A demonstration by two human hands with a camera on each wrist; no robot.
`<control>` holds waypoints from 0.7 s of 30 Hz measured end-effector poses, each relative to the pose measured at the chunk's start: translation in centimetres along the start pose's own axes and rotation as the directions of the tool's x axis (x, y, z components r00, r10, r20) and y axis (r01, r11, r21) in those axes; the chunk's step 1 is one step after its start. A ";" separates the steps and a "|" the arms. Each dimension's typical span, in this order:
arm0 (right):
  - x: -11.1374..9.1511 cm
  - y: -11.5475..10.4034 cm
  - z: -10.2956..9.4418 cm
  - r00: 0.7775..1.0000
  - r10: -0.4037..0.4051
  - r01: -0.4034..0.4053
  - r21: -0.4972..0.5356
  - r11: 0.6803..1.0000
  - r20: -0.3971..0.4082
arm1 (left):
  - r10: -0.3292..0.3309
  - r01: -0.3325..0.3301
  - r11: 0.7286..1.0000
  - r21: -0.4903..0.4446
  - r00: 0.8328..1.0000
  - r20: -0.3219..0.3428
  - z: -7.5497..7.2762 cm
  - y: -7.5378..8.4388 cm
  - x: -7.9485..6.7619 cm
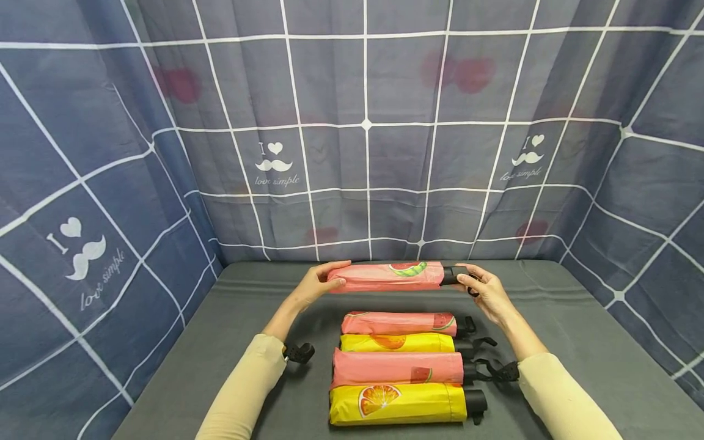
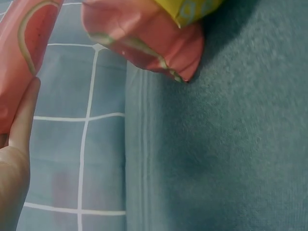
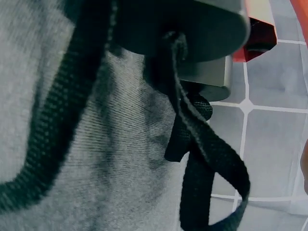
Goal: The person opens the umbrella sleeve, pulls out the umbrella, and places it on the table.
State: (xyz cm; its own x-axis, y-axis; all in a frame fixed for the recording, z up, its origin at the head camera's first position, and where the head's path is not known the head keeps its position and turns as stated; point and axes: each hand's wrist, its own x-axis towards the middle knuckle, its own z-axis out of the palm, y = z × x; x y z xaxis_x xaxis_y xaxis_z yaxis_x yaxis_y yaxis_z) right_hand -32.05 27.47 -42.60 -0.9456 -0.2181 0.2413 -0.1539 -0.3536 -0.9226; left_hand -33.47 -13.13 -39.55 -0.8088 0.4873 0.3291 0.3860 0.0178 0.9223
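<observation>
A folded pink umbrella [image 1: 379, 278] with a watermelon print is held up crosswise at the back of the table. My left hand [image 1: 313, 285] grips its left end between thumb and fingers. At the other end, my right hand [image 1: 488, 294] pinches the black handle [image 1: 451, 275], and a strap hangs there. Nearer to me lie a pink umbrella [image 1: 396, 322], a yellow umbrella [image 1: 357, 343], another pink umbrella [image 1: 379, 368] and another yellow umbrella [image 1: 423, 404], side by side with handles to the right. In the right wrist view, only a sliver of my right hand [image 3: 305, 166] shows.
The umbrellas lie on a grey cloth-covered table [image 1: 220, 366]. Loose black wrist straps [image 3: 224, 156] trail from the handles on the right. A blue-grey checked curtain [image 1: 396, 159] hangs behind the table and along both sides.
</observation>
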 end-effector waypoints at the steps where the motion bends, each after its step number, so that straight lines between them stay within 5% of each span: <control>1: -0.1 0.1 -0.1 1.000 -0.006 0.006 0.012 1.000 -0.001 | 0.001 -0.001 1.000 0.000 1.000 0.001 0.0 -0.1 -0.1; 11: -1.1 1.1 -1.0 1.000 -0.027 0.026 0.060 0.998 0.005 | -0.050 0.050 0.998 0.049 0.999 0.008 -0.7 -0.9 -1.5; 21: -1.8 -0.1 -2.7 0.998 -0.060 0.061 0.087 0.994 -0.013 | -0.092 0.093 0.995 0.047 0.995 -0.030 -1.7 -0.7 -2.1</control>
State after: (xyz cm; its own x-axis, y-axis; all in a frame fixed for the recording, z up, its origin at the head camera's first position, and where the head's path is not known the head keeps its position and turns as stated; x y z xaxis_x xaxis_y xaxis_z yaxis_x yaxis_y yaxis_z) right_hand -31.07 30.33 -43.71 -0.9382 -0.1847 0.2928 -0.1860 -0.4444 -0.8763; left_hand -32.77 -15.65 -40.61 -0.8538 0.4572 0.2490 0.3296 0.1044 0.9383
